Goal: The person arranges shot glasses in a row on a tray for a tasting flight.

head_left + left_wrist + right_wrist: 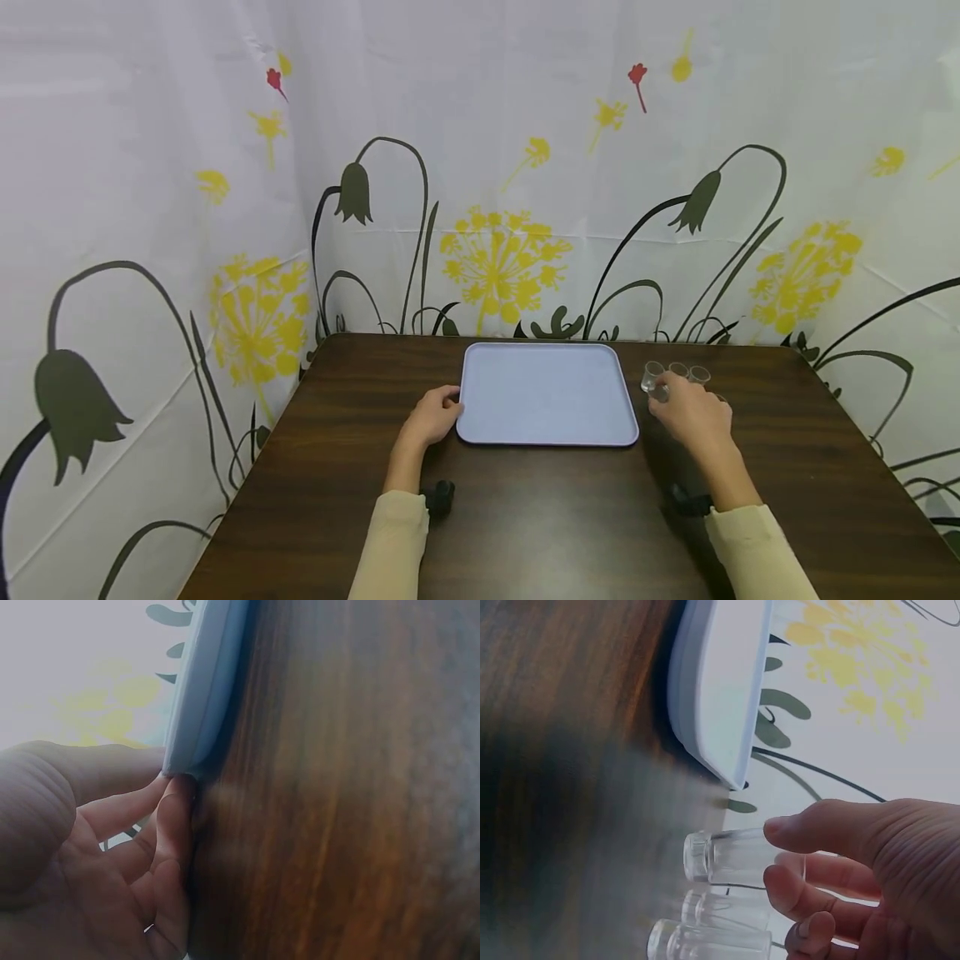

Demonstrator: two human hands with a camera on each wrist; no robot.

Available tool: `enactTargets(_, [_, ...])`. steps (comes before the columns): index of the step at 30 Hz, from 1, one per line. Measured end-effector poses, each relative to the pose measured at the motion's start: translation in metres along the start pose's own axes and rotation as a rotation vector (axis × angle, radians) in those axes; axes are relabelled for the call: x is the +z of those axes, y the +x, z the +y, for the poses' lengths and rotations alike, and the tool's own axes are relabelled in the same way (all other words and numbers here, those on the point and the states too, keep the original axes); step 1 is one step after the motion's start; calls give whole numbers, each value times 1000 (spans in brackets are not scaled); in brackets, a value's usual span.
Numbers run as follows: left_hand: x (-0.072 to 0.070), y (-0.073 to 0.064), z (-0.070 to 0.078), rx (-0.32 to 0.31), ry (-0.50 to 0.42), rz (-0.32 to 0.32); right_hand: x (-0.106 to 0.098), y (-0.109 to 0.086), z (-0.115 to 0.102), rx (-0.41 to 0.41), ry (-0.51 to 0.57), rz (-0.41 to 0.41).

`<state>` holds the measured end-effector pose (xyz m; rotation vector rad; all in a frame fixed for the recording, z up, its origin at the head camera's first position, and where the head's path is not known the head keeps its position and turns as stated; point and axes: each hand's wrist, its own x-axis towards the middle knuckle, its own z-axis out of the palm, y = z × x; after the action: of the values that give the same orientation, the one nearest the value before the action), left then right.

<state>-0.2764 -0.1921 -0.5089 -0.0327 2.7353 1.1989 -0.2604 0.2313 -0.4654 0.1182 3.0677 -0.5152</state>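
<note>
A pale lavender tray (547,396) lies on the dark wooden table. My left hand (433,417) holds its left edge; in the left wrist view the thumb meets the tray's rim (184,742) and curled fingers (174,817) sit against its edge. Right of the tray, small clear shot glasses (651,377) stand grouped. My right hand (693,415) is over the near ones, partly hiding them. Seen from the right wrist, thumb and fingers pinch one shot glass (739,856) near its rim, with two more glasses (712,943) close beside it.
The brown table (525,517) reaches back to a white curtain (480,100) printed with flowers. A dark wrist camera (440,498) sits on the left wrist and another dark one (690,502) on the right. The tray's right edge is close to the glasses.
</note>
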Motion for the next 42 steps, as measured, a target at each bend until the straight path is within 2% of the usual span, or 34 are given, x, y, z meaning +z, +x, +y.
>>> enactTargets(5, [-2,-1,1,-12,7,-9,-5,3,-8,-3,10,31])
enactTargets(14, [-3,1,0,-30,21,-11,-10,12,-36,-51,22,99])
enactTargets(21, [-3,0,1,-58,26,-2,-10,17,-59,-60,12,102])
enactTargets(32, [1,-1,2,-68,11,-9,15,32,-79,-101,30,94])
enactTargets(42, [-3,-1,1,-55,13,-24,37,40,-115,-173,65,114])
